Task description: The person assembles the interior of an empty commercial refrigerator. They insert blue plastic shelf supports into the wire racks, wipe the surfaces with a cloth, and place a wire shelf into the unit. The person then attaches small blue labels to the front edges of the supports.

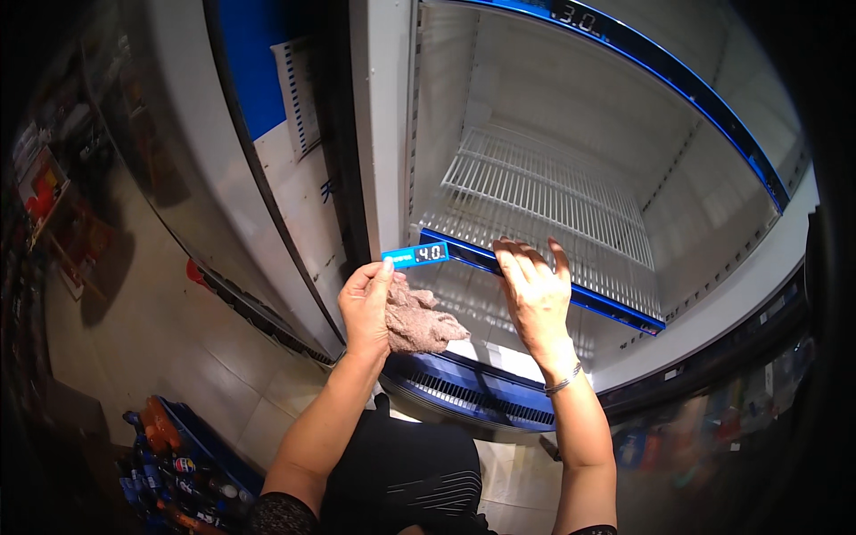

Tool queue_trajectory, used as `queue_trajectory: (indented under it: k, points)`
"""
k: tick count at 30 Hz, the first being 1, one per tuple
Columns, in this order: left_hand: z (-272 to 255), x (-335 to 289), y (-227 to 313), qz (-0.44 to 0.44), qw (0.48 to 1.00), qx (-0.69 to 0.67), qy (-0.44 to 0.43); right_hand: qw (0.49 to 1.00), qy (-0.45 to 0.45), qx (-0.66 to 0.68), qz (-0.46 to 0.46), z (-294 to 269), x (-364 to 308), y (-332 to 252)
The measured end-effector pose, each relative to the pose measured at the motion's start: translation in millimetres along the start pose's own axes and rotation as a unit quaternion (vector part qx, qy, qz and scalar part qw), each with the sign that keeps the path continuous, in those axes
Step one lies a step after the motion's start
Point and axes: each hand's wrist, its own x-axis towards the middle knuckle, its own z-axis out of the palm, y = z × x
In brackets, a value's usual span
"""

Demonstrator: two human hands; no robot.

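Our left grip (364,310) pinches a blue price label (406,257) at its fingertips, a brown cloth (417,325) bunched to its right; our right grip (539,299) bends over a blue shelf rail (615,310), its closure hidden from us.

Uneven lighting in a refrigerated cabinet (526,67): the interior is muted grey toward its upper corners, brightest along the lower front edge, where white surfaces glare. Striped shadows fall below the front edge of the wire shelf (553,192). The left hand (366,301) and right hand (538,287) are clearly lit and fairly sharp. Fisheye distortion bows the upper blue strip (713,116); beyond the cabinet's right edge, coloured goods (695,446) blur; the rim darkens to black.
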Motion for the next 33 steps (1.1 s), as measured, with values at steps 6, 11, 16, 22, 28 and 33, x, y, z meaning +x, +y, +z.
queue_trajectory:
  k: [6, 11, 16, 22, 28, 33]
  points:
    - [-7, 2, 16, 0.203, 0.966, 0.152, 0.055, 1.0, -0.025, 0.016, 0.004, -2, -2, 4]
    - [-12, 4, 32, 0.34, 0.895, 0.29, 0.019, 0.995, -0.052, 0.084, 0.013, -20, 10, -7]
    - [-9, 9, 32, 0.341, 0.887, 0.312, -0.006, 0.986, -0.016, 0.165, -0.009, -24, 26, -16]
    - [-9, 11, 29, 0.337, 0.899, 0.28, -0.001, 0.945, -0.034, 0.319, -0.063, -6, 73, -22]
    - [-4, 12, 29, 0.391, 0.869, 0.302, 0.003, 0.906, -0.169, 0.343, -0.181, 4, 123, -43]
    - [-5, 3, 26, 0.293, 0.919, 0.263, 0.024, 0.88, -0.181, 0.424, -0.116, 12, 132, -37]
